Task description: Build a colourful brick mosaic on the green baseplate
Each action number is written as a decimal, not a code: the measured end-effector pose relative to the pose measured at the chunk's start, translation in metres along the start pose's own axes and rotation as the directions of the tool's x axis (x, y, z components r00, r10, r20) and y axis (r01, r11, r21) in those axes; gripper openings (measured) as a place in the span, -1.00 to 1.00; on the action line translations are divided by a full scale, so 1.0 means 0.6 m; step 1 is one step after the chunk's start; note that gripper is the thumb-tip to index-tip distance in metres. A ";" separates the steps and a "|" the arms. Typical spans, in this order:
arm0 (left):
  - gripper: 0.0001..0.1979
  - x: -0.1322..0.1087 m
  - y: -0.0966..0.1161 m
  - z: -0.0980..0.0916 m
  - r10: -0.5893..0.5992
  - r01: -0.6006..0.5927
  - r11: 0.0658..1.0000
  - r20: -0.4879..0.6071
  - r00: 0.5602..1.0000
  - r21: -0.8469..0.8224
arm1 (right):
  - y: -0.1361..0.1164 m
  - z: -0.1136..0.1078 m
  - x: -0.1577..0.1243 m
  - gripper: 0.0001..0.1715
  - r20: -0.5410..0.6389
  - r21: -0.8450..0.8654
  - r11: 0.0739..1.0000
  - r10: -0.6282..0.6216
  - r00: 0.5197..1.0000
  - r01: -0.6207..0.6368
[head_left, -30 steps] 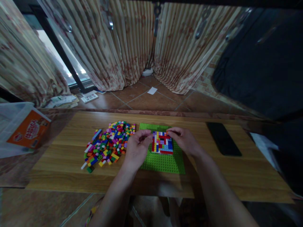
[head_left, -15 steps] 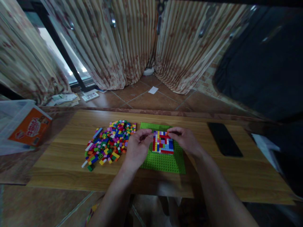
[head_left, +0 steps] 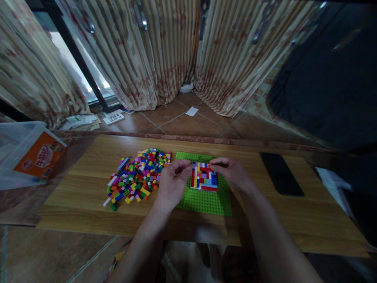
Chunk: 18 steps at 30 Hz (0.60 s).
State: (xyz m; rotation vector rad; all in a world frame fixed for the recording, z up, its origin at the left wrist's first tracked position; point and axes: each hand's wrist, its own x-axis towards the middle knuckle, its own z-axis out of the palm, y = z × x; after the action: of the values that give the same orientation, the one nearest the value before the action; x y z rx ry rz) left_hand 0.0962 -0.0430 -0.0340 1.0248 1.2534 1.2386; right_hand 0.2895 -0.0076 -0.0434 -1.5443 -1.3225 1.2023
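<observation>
A block of small coloured bricks (head_left: 204, 179), in red, blue, yellow, white and other colours, sits on a green baseplate (head_left: 203, 206). My left hand (head_left: 173, 184) is at the block's upper left corner, thumb and forefinger drawn together; whatever they may hold is hidden. At the upper right corner, my right hand (head_left: 232, 172) pinches a small orange brick (head_left: 210, 165) against the block's edge. To the left of the baseplate lies a wide heap of loose bricks (head_left: 138, 175) in mixed colours.
All this rests on a wooden table (head_left: 88, 220). A black phone-like slab (head_left: 281, 173) lies on the right. Off the left end stands a clear plastic bin (head_left: 17, 135) with an orange label. Striped curtains (head_left: 165, 59) hang beyond the table.
The view has shifted slightly, so everything appears a little to the right. Both hands keep nearly the same place and grip at the block.
</observation>
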 end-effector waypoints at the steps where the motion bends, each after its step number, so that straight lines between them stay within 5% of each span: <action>1: -0.80 0.000 0.000 0.000 -0.001 0.001 1.000 -0.003 1.000 -0.004 | 0.000 0.001 0.000 -0.76 -0.001 0.020 1.000 0.014 1.000 -0.014; 10: -0.81 -0.001 -0.001 -0.001 0.005 -0.005 1.000 -0.005 1.000 0.005 | 0.001 0.004 0.002 -0.75 0.016 0.150 0.979 0.140 0.990 -0.141; 18: -0.79 0.002 -0.004 -0.001 0.022 -0.022 0.999 0.005 1.000 0.036 | 0.001 -0.005 0.002 -0.72 0.076 0.124 0.982 0.132 0.988 -0.141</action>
State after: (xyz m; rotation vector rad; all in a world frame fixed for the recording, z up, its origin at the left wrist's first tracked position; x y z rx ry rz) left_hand 0.0956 -0.0420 -0.0368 1.0697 1.2683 1.2341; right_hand 0.2924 -0.0067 -0.0435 -1.5327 -1.1721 1.4088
